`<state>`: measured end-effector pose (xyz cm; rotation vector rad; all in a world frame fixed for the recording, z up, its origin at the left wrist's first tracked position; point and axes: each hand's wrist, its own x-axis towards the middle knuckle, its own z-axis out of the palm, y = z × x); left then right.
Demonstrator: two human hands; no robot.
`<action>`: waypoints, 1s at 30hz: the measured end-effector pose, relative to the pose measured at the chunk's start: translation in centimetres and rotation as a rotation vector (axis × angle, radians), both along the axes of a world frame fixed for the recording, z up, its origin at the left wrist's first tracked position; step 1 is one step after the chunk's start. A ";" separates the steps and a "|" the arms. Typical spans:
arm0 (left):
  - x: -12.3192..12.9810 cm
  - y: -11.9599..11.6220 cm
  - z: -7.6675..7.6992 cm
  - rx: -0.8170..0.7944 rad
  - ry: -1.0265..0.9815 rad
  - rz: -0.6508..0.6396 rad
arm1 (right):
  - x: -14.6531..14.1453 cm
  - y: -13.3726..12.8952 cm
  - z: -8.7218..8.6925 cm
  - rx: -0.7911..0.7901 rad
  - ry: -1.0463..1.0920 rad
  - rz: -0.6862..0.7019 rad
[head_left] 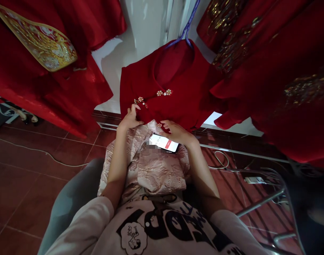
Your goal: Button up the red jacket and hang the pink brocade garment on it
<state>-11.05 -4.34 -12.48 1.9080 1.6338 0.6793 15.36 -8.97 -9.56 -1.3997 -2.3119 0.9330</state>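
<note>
A red dress (pixel 185 78) hangs before me on a purple hanger (pixel 187 32), its lower front close to my lap. Beaded flower ornaments (pixel 164 92) decorate its chest, and a smaller beaded flower (pixel 159 125) lies lower down. My left hand (pixel 128 119) is on the cloth at the lower left, fingers bent around it near another beaded ornament (pixel 140 101). Beside the low flower is my right hand (pixel 176 131), its fingers curled and pressed together; what they pinch is too small to make out. Pink brocade cloth (pixel 162 171) covers my lap, with a lit phone (pixel 164 142) on it.
More red garments hang on the left (pixel 98 67) and right (pixel 257 81), with gold decoration. A metal rack (pixel 268 202) stands at right on the red tiled floor (pixel 26 187). A pale cable (pixel 50 156) runs across the tiles.
</note>
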 end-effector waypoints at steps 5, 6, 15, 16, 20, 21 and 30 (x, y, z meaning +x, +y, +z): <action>-0.4 0.0 0.4 0.104 0.050 -0.015 | -1.5 0.0 -0.3 -0.016 -0.075 -0.062; -0.6 0.0 0.6 0.128 0.058 -0.012 | -1.6 0.0 -0.2 -0.012 -0.077 -0.078; -1.8 -1.8 3.5 0.166 0.057 -0.015 | -2.2 0.1 0.2 -0.010 -0.102 -0.220; -1.8 -2.1 4.0 0.168 0.052 -0.021 | -2.2 0.1 0.2 -0.003 -0.107 -0.238; -1.4 -3.4 6.0 0.207 -0.081 -0.133 | -2.2 0.1 0.0 0.047 -0.127 -0.272; -1.3 -3.6 6.3 0.212 -0.123 -0.168 | -2.1 0.1 0.0 0.059 -0.132 -0.275; -1.5 -2.7 4.8 -0.097 -0.021 -0.357 | -1.3 0.2 0.1 0.055 0.031 -0.216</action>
